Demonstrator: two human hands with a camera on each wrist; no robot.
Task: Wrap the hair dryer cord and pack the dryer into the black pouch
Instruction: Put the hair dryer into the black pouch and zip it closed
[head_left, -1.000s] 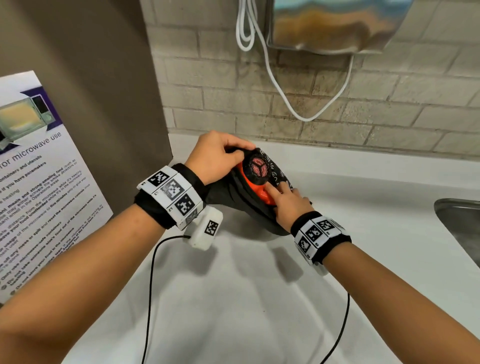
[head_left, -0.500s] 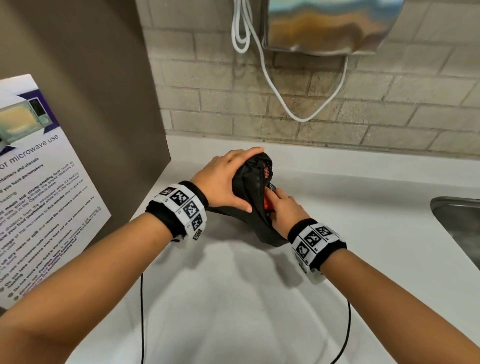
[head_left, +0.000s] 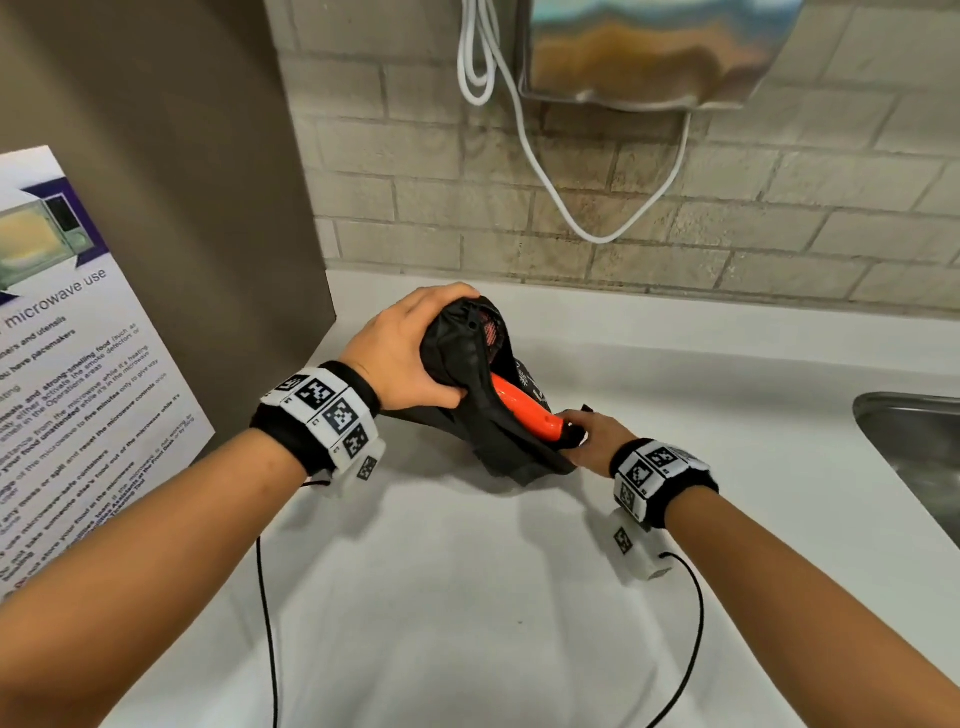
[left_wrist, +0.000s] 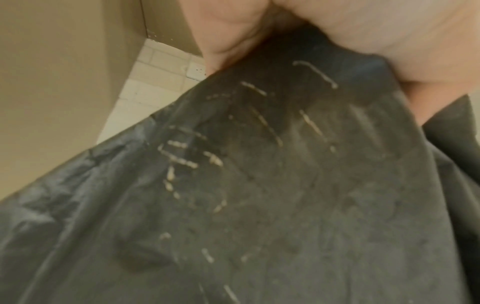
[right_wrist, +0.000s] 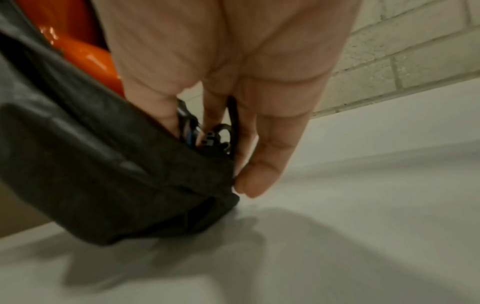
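Note:
A black pouch (head_left: 470, 395) stands tilted on the white counter, with the orange hair dryer (head_left: 524, 402) lying inside its open mouth. The dryer's red grille (head_left: 491, 332) peeks out at the pouch's top. My left hand (head_left: 410, 348) grips the pouch's upper left side, fingers curled over the fabric (left_wrist: 259, 185). At the pouch's lower right end, my right hand (head_left: 582, 436) pinches the pouch's edge by the zipper pull (right_wrist: 221, 135); the orange handle (right_wrist: 85, 59) shows just above. The dryer's cord is hidden inside.
A steel sink (head_left: 914, 447) lies at the right edge. A microwave-use poster (head_left: 67, 384) leans on the brown panel at the left. A white cable (head_left: 550, 171) hangs on the brick wall under a metal dispenser (head_left: 654, 52). Thin black wrist-camera wires (head_left: 267, 623) trail over the counter.
The left hand pulled the pouch fabric up over the dryer's head. The right hand slid from the dryer's body down to the pouch's lower right end, and more orange handle shows.

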